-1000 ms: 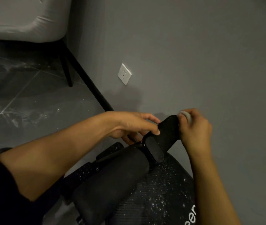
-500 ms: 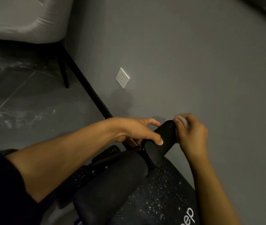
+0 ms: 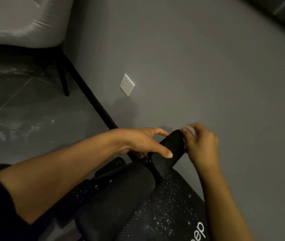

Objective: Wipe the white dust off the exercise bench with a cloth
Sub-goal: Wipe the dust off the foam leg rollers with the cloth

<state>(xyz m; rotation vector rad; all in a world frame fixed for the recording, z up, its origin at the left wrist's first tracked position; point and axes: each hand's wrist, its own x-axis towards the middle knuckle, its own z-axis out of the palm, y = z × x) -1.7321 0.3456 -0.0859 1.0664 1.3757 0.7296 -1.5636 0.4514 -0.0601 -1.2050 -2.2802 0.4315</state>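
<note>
The black exercise bench point(image 3: 171, 213) fills the lower middle, its textured pad speckled with white dust. A black foam roller point(image 3: 170, 148) sticks up at its far end, near the wall. My left hand point(image 3: 143, 141) holds that roller from the left, thumb on its end cap and fingers curled over the top. My right hand point(image 3: 200, 146) grips a small pale cloth point(image 3: 191, 130), bunched in the fingers and pressed against the roller's far right side. Most of the cloth is hidden inside the hand.
A grey wall point(image 3: 207, 75) with a white socket point(image 3: 127, 84) stands right behind the bench. A grey upholstered chair point(image 3: 21, 21) on black legs stands at the top left on dark tiled floor point(image 3: 25, 115). A larger black bench roller point(image 3: 113, 200) lies in front.
My right hand with the cloth has shifted slightly along the roller's far end. The left hand keeps its hold on the roller. The view has drifted a little.
</note>
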